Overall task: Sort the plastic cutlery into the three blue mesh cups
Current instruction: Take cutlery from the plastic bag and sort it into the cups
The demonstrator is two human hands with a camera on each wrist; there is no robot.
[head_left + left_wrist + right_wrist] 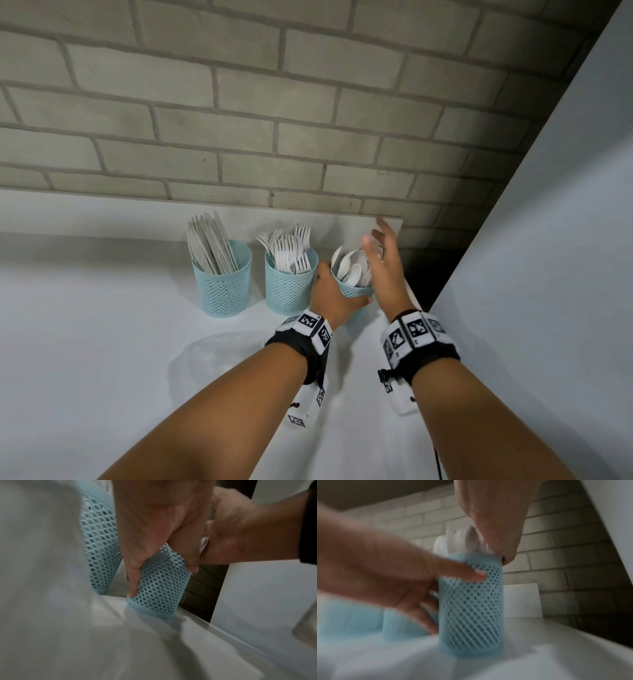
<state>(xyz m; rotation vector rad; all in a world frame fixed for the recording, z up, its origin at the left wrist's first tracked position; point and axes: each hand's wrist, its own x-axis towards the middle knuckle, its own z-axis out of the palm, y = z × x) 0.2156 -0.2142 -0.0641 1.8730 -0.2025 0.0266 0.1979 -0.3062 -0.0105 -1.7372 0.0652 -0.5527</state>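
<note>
Three pale blue perforated plastic cups stand in a row on the white table (pixel 102 325): knife cup (pixel 224 281), fork cup (pixel 289 282), spoon cup (pixel 352 291). My left hand (pixel 330 294) grips the spoon cup's wall, thumb and fingers curled round it. My right hand (pixel 385 263) hovers over its white plastic spoons (pixel 349 267), fingers straight and spread; I cannot tell whether they touch. Judgement: sorting is nearly done, final tidying step. Next move: settle the spoons upright, steady the cup near the table's edge. Grey brick wall (pixel 239 120) behind, white panel (pixel 565 222) to the right.
</note>
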